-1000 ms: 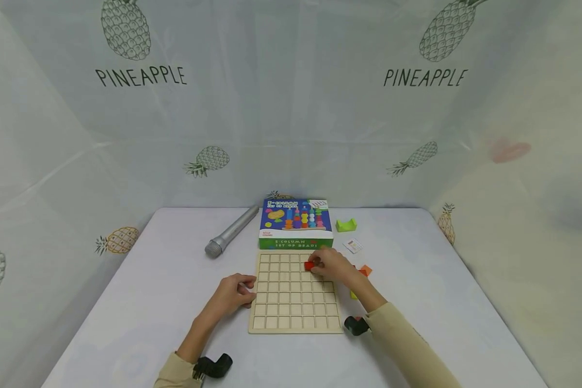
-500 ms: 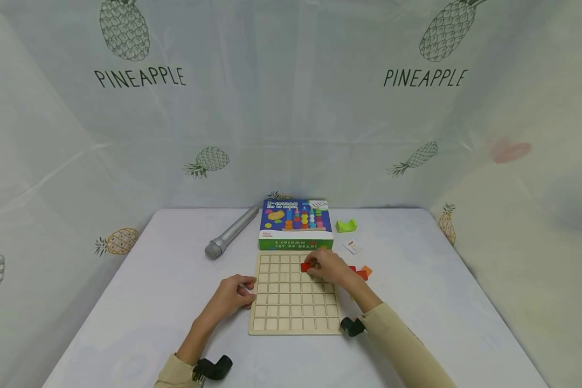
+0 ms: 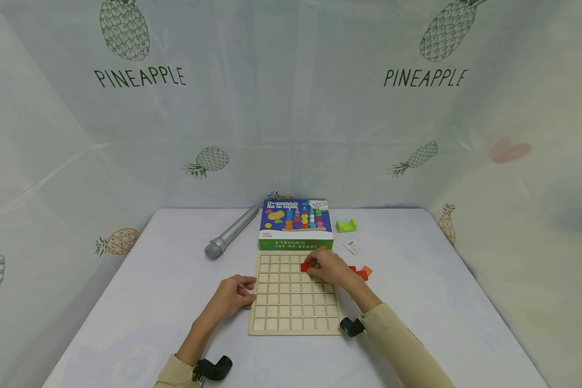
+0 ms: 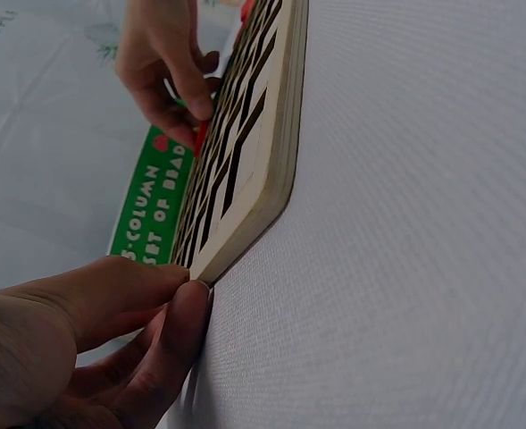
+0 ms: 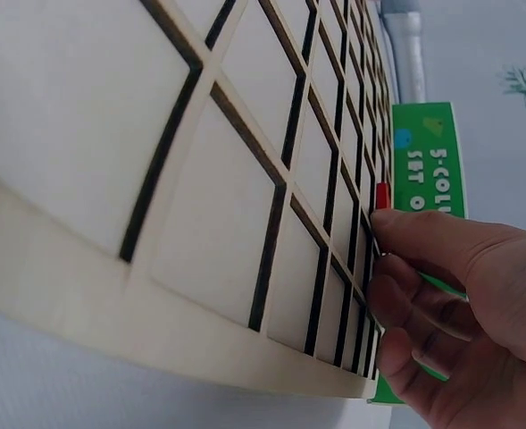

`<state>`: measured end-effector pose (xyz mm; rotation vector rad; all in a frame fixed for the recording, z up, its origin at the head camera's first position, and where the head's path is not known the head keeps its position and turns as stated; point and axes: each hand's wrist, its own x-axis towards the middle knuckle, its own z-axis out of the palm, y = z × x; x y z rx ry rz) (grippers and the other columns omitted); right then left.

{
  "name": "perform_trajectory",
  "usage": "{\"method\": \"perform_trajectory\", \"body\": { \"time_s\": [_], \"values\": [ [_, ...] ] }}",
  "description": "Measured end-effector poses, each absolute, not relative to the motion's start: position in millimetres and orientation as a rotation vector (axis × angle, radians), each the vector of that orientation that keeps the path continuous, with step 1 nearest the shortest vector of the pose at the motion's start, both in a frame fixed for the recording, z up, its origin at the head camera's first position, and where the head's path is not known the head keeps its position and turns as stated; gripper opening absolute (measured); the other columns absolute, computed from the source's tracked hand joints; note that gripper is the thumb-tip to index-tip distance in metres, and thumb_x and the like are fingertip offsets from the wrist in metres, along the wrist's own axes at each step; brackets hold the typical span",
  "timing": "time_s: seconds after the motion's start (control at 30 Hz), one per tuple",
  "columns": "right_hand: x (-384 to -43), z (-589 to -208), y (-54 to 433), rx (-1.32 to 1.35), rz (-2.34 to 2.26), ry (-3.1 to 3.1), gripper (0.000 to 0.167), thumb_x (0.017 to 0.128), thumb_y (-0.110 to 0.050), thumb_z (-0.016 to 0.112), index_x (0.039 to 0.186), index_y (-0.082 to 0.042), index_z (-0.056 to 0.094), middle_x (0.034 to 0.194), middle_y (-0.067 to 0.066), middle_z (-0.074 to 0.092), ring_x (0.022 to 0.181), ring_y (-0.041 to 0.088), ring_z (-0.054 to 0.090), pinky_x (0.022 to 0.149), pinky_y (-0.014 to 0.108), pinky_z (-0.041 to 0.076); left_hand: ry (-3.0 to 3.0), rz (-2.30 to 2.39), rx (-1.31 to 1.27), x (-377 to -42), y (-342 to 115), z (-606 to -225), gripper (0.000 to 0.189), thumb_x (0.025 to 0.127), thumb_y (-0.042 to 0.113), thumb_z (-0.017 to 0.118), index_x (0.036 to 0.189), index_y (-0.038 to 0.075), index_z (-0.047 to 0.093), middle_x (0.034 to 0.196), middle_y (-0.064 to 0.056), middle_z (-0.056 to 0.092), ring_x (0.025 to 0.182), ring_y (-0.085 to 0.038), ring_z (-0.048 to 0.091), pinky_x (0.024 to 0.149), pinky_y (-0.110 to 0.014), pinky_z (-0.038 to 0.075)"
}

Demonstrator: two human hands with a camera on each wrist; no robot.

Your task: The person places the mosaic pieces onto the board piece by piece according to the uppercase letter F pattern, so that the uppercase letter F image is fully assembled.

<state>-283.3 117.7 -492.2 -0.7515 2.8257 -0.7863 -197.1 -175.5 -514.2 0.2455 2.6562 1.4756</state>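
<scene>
While our right grip [image 3: 326,266] pinches the red tile [image 3: 305,267] at the wooden grid board's [image 3: 296,332] far rows, we could seat it crooked if our left grip [image 3: 230,294], touching the left edge, let the board slide.

Grid board [image 3: 291,310] matt wood; box [image 3: 296,221] smooth printed card; microphone [image 3: 235,230] metallic-looking; tablecloth [image 4: 405,223] matt woven cloth

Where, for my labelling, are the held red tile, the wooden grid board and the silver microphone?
Held red tile [image 3: 305,267], head view: its uncovered part.
Wooden grid board [image 3: 296,298], head view: a bare middle cell.
Silver microphone [image 3: 235,229], head view: its handle.
</scene>
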Motion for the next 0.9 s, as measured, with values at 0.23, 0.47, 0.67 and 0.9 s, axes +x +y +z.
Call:
{"method": "perform_trajectory", "body": {
  "time_s": [0.23, 0.47, 0.67, 0.9],
  "values": [
    [-283.7, -493.7, 119.0, -0.741, -0.798, 2.824, 0.022, 0.086, -0.016, 0.076, 0.105, -0.007, 0.072, 0.091, 0.000, 0.068, 0.078, 0.010, 0.057, 0.072, 0.026, 0.056, 2.654, 1.491, 0.253, -196.2, -175.0, -514.3, 0.044, 0.078, -0.004, 0.074, 0.120, -0.010, 0.063, 0.099, -0.015, 0.065, 0.070, -0.012, 0.065, 0.054, -0.022, 0.058],
    [-278.2, -490.2, 130.6, -0.710, -0.787, 2.845, 0.024, 0.085, -0.017, 0.076, 0.107, -0.007, 0.072, 0.093, 0.001, 0.066, 0.081, 0.013, 0.056, 0.072, 0.028, 0.053, 2.661, 1.482, 0.250, -197.1, -174.6, -515.7, 0.045, 0.078, -0.004, 0.074, 0.121, -0.009, 0.063, 0.099, -0.014, 0.065, 0.071, -0.014, 0.065, 0.053, -0.021, 0.058],
    [-270.0, -482.1, 155.0, -0.624, -0.827, 2.833, 0.028, 0.086, -0.015, 0.075, 0.111, -0.005, 0.071, 0.098, 0.003, 0.067, 0.082, 0.013, 0.057, 0.072, 0.026, 0.051, 2.644, 1.498, 0.246, -198.1, -175.9, -518.8, 0.046, 0.078, -0.004, 0.074, 0.122, -0.009, 0.062, 0.101, -0.014, 0.065, 0.073, -0.015, 0.066, 0.055, -0.021, 0.059],
    [-264.3, -479.3, 193.8, -0.556, -0.749, 2.890, 0.029, 0.086, -0.018, 0.075, 0.113, -0.006, 0.071, 0.098, 0.002, 0.068, 0.084, 0.013, 0.057, 0.074, 0.027, 0.052, 2.640, 1.490, 0.260, -198.8, -177.0, -518.3, 0.045, 0.079, -0.003, 0.074, 0.122, -0.009, 0.062, 0.101, -0.014, 0.065, 0.074, -0.015, 0.066, 0.055, -0.021, 0.059]
  ]
}}
